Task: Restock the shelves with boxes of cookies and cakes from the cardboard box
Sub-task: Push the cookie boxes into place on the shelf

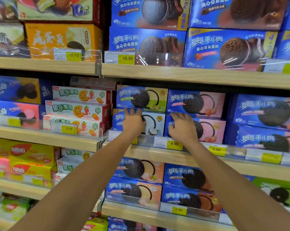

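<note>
Both forearms reach up toward the left 9.90 price tag (174, 144). Left hand (132, 125), up-left of the tag: fingers straight and spread, flat on the coconut cookie box (155, 125) front. Right hand (182, 128), just above the tag: fingers bent against the pink cookie box (211, 130), can't tell if gripping. Both boxes sit behind the tag, each under another box.

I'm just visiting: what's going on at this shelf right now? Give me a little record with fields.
Place: wooden shop shelf stocked with cookie boxes
Left hand: fingers spread flat on the blue-and-white coconut cookie box
Right hand: fingers bent on the blue-and-pink strawberry cookie box; grasp unclear
Price below: yellow 9.90 label
</note>
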Motion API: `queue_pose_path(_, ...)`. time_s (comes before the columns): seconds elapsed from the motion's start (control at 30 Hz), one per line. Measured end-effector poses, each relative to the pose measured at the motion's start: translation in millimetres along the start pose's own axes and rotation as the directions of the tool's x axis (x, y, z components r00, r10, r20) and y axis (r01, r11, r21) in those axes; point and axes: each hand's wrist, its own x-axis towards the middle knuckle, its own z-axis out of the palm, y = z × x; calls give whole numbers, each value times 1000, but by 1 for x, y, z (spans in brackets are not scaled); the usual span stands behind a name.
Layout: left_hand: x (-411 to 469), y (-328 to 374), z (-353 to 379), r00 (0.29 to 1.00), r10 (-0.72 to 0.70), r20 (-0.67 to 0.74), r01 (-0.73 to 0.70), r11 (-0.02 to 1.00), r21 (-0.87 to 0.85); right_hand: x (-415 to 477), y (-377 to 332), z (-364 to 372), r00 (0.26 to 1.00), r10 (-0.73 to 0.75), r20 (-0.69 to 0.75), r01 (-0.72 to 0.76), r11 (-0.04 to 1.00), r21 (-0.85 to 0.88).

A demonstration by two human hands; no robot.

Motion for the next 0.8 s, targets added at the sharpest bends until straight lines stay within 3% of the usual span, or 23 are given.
queue_pose_path(0.13,3,-2,-8,985,14,171,-4,998,-56,3,4,0,1000,-20,-2,20,997,69)
queue_pose_path(0.27,-20,-5,-16,991,5,133,18,985,-170,-8,-4,-8,999,-5,-43,16,968,252)
queue_pose_path(0.4,-52,-5,-23,999,30,15,-24,956,-292,-21,-18,-13,980,177,-89,-91,799,594)
queue_pose_path(0.53,-90,-9,-34,999,9,-39,-30,818,-575,-55,-47,-22,934,352,-58,-173,590,789)
queue_pose_path(0.63,-127,-17,-32,996,-20,-89,-49,706,-707,-93,-75,-19,956,288,-52,-139,605,784)
queue_pose_path(0.73,-165,-33,-19,998,-12,-67,-38,719,-694,-133,-100,-1,975,220,3,-135,585,800)
queue_pose_path(0.8,-190,-53,-1,999,-51,14,47,731,-681,-161,-114,17,969,191,157,-237,540,807)
